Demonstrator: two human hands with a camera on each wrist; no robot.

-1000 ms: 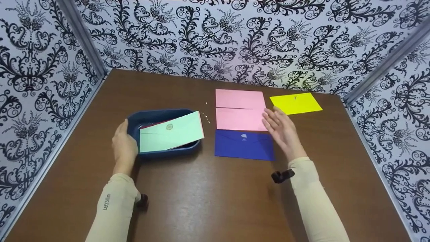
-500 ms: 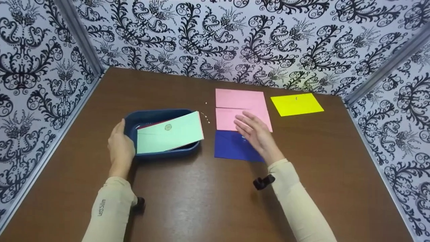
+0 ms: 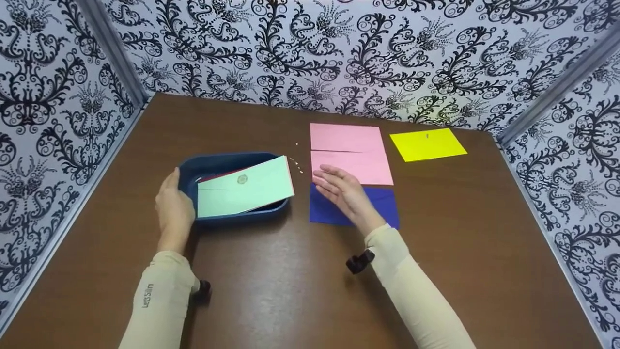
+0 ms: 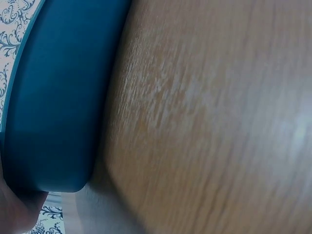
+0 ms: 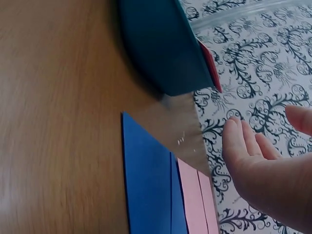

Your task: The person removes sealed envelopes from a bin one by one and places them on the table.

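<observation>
At the left, my left hand [image 3: 175, 208] grips the end of a dark blue plastic tub [image 3: 242, 219]; part of its fingers and thumb is hidden. A mint green envelope [image 3: 242, 186] lies slanted across the tub, its right end jutting past the rim, with pinkish and red edges showing beneath it. My right hand [image 3: 346, 194] hovers over the table, fingers extended and holding nothing. Below it lies a blue envelope [image 3: 387, 206]. Two pink envelopes [image 3: 346, 138] lie beyond the blue one, in line with it.
A yellow envelope [image 3: 428, 145] lies at the back right of the brown table [image 3: 271, 291]. Small pale marks [image 3: 297, 166] show between the tub and the pink envelopes. Patterned walls [image 3: 310, 58] stand at the back and on both sides.
My right hand has moved left from the right side of the pink and blue envelopes to above their left part. My left hand stays at the tub, which has barely shifted.
</observation>
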